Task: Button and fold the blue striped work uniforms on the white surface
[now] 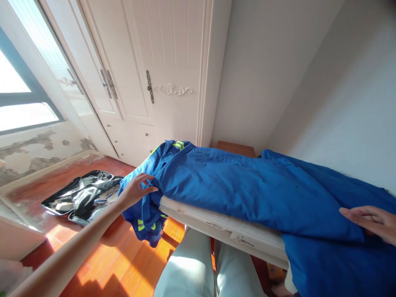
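A large blue garment [235, 181] with yellow-green reflective strips lies spread over a narrow, pale padded board [216, 222]. Its striped part hangs over the board's left end. My left hand [139, 189] is at that end, thumb and fingers curved towards each other on the blue cloth, with a fold of it between them. At the right, my right hand [371, 220] grips the garment's lower edge, thumb on top and the other fingers partly hidden. Between the hands the cloth is mostly flat, with some wrinkles.
On the reddish floor at the left lies an open black bag [83, 198] with things in it. A white wardrobe [173, 49] stands beyond the board, beside a grey wall [334, 111]. A small brown piece of furniture [236, 148] shows behind the garment.
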Tool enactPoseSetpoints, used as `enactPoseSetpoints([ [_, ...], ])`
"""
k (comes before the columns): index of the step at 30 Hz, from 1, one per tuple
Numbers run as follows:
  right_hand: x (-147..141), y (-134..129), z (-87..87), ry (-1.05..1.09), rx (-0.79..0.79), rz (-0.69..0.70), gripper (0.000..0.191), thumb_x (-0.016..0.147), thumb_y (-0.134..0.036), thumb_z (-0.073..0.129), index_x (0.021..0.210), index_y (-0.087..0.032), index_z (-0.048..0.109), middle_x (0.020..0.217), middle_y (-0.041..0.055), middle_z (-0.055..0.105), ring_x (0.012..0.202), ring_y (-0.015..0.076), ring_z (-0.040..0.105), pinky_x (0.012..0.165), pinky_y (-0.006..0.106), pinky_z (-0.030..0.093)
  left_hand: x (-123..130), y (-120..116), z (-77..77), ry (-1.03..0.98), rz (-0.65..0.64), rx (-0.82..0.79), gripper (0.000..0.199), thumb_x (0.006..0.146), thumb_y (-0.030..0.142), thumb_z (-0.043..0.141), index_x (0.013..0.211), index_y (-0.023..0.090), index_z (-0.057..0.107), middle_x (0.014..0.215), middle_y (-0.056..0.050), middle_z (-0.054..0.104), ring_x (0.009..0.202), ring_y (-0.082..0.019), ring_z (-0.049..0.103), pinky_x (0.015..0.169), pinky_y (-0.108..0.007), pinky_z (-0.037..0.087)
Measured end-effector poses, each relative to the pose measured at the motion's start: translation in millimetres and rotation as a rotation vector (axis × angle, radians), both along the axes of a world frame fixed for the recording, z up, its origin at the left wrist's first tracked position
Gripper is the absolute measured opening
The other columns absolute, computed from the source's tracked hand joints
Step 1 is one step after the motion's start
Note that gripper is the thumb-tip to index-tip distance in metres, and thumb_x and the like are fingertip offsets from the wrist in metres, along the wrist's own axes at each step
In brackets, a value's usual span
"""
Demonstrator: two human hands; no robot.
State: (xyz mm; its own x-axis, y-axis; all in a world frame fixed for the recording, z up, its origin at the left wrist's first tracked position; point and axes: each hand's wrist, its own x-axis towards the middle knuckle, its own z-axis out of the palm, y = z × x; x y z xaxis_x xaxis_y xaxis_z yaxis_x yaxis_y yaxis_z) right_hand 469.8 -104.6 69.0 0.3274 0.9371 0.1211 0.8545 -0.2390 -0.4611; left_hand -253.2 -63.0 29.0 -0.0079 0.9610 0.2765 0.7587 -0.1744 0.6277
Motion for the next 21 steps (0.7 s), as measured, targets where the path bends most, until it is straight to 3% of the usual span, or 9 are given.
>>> enactPoseSetpoints([
  [3,-26,-27,4.7,0.238,-0.257,-0.117,0.044,0.042,-0.065,0.073,0.071,-0.033,0.064,0.082,0.0205,0.071,0.079,0.0372,0.069,0.064,0.047,0.051,3,2,-4.7,-0.024,-0.009,0.053,0.044,0.067,0.054,0.071,0.095,0.02,0.067,0.094,-0.006,0.064,0.078,-0.022,0.06,0.074,-0.035,0.049],
  [6,-59,-40,16.8,0.305,-0.206,-0.09,0.046,0.042,-0.062,0.077,0.073,-0.03,0.064,0.089,0.0195,0.071,0.086,0.0359,0.067,0.069,0.044,0.053,6,5,-7.1,-0.071,0.009,0.086,0.035,0.071,0.05,0.064,0.086,0.019,0.067,0.09,-0.007,0.065,0.079,-0.022,0.061,0.071,-0.033,0.049],
  [8,-71,-42,25.4,0.345,-0.153,-0.109,0.045,0.045,-0.06,0.077,0.073,-0.027,0.065,0.088,0.0197,0.071,0.079,0.0335,0.066,0.061,0.042,0.052,8,7,-5.3,-0.082,0.066,0.094,0.031,0.073,0.048,0.061,0.083,0.019,0.067,0.092,-0.007,0.068,0.082,-0.022,0.062,0.074,-0.032,0.05],
  [11,-72,-41,35.4,0.475,-0.052,-0.155,0.046,0.045,-0.052,0.081,0.076,-0.022,0.067,0.082,0.0153,0.071,0.068,0.026,0.062,0.05,0.034,0.049,8,12,0.1,-0.087,0.146,0.106,0.025,0.073,0.042,0.058,0.081,0.021,0.069,0.094,-0.005,0.072,0.086,-0.023,0.064,0.081,-0.032,0.05],
  [14,-64,-41,39.3,0.651,0.024,-0.213,0.046,0.042,-0.037,0.085,0.081,-0.019,0.068,0.078,0.0082,0.069,0.067,0.0191,0.059,0.049,0.025,0.048,7,17,1.7,-0.129,0.236,0.146,0.02,0.071,0.037,0.056,0.075,0.022,0.069,0.09,-0.004,0.074,0.09,-0.024,0.066,0.088,-0.031,0.05],
  [18,-62,-43,34.1,0.75,-0.027,-0.235,0.039,0.045,-0.028,0.085,0.078,-0.017,0.067,0.065,0.0038,0.064,0.059,0.0149,0.055,0.048,0.021,0.048,8,19,-5.4,-0.158,0.292,0.111,0.019,0.071,0.033,0.055,0.073,0.021,0.069,0.089,-0.005,0.076,0.092,-0.025,0.067,0.088,-0.031,0.05],
  [21,-68,-47,30.8,0.731,-0.06,-0.248,0.041,0.049,-0.029,0.085,0.083,-0.016,0.066,0.072,0.006,0.067,0.062,0.0161,0.058,0.05,0.021,0.05,10,16,-8.2,-0.143,0.261,0.076,0.016,0.071,0.032,0.055,0.072,0.021,0.067,0.082,-0.006,0.074,0.089,-0.025,0.068,0.084,-0.031,0.051],
])
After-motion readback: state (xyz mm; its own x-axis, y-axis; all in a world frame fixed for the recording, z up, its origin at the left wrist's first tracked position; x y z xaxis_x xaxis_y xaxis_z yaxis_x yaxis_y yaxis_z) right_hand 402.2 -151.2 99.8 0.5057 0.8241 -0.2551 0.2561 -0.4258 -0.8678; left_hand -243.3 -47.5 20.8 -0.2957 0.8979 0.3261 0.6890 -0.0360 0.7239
